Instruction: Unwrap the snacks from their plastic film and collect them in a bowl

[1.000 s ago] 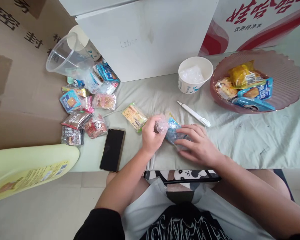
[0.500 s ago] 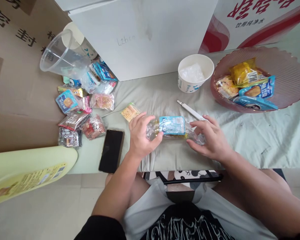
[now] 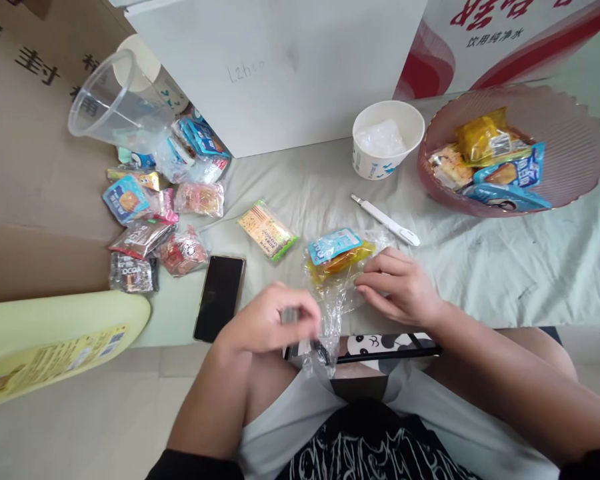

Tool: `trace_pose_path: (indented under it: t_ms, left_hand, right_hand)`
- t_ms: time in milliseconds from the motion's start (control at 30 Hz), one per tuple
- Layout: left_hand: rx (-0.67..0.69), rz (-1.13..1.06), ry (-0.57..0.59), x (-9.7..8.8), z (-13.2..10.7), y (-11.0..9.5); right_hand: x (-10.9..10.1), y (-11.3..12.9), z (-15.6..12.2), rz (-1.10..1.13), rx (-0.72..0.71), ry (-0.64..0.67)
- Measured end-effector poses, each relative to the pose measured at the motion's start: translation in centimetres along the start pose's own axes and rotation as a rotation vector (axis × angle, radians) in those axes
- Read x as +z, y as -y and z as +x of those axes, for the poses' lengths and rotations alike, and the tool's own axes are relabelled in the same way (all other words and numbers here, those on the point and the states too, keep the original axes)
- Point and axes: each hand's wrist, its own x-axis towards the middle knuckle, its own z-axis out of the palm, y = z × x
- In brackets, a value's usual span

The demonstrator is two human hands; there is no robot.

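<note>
- The person is sitting at a table covered with a pale green cloth [image 3: 505, 267], with both hands working at its near edge.
- The left hand [image 3: 267, 325] is closing its thumb and fingertips on a strip of clear film [image 3: 329, 319]. The film is running from that pinch up to a snack packet [image 3: 337, 253] and hanging over the table edge.
- The snack packet, with a blue label over yellow contents, is lying on the cloth at centre, just in front of the person.
- The right hand [image 3: 400, 290] is lying open and loose, fingertips touching the packet's right end and pressing it to the cloth. It is not wrapping around the packet.
- A white pen-shaped tool [image 3: 385, 219] is lying just beyond the right hand, apart from it.
- A cracker packet [image 3: 267, 230] is sitting left of the snack packet, and a black phone [image 3: 219, 297] is lying face up further left.
- A heap of small snack packs [image 3: 150, 220] is spreading along the left edge, under a tilted clear measuring cup [image 3: 110, 107].
- A white paper bowl [image 3: 363, 167] is holding crumpled clear plastic.
- A pink ribbed bowl [image 3: 575, 120] at far right is holding several packets.
- A white box [image 3: 280, 67] is standing behind everything.
</note>
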Motion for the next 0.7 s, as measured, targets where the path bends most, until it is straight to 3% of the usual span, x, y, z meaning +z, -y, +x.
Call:
trace_pose_path:
  t_ms: [67, 100, 133, 300, 500, 700]
  left_hand:
    - [0.011, 0.232, -0.561, 0.3, 0.4, 1.0]
    - [0.013, 0.356, -0.708, 0.5, 0.8, 1.4]
    - [0.003, 0.459, -0.746, 0.7, 1.1, 1.8]
    - [-0.182, 0.656, -0.455, 2.5, 2.4, 2.1]
    - [-0.357, 0.626, -0.522, 2.8, 2.4, 1.7]
    - [-0.391, 0.240, -0.539, 1.2, 1.9, 2.0]
  right_hand:
    - [0.6, 0.4, 0.0, -0.145, -0.008, -0.105]
    - [0.8, 0.6, 0.1, -0.203, -0.011, -0.144]
    - [1.0, 0.7, 0.1, -0.235, -0.016, -0.157]
    - [1.9, 0.5, 0.1, -0.187, -0.024, 0.042]
    - [2.2, 0.4, -0.1, -0.249, 0.096, 0.139]
    - [2.3, 0.2, -0.2, -0.256, 0.170, 0.198]
